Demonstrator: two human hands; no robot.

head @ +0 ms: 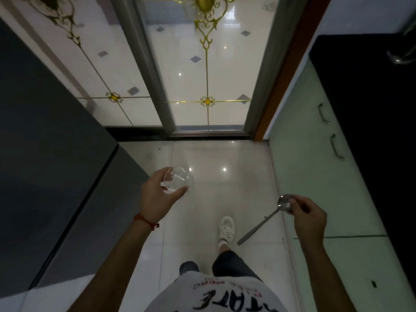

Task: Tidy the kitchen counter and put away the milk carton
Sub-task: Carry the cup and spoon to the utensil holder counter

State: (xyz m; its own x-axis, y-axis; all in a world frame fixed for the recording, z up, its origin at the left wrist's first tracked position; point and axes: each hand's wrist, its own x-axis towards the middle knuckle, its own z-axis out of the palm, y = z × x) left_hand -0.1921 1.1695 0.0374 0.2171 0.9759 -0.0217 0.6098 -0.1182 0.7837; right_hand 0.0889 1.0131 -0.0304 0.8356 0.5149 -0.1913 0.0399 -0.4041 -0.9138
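Observation:
My left hand (157, 194) holds a clear drinking glass (180, 180) by its side, tipped so its mouth points away from me over the floor. My right hand (308, 216) grips a metal spoon (258, 226) near its bowl, and the long handle slants down and to the left. Both hands hang above the pale tiled floor (225, 176). No milk carton is in view.
A dark grey fridge or cabinet (56, 165) runs along the left. On the right stand pale green cabinet doors (315, 176) with metal handles under a black counter (371, 131). A sliding glass door (202, 86) with gold ornament lies straight ahead. My white shoe (226, 228) steps forward.

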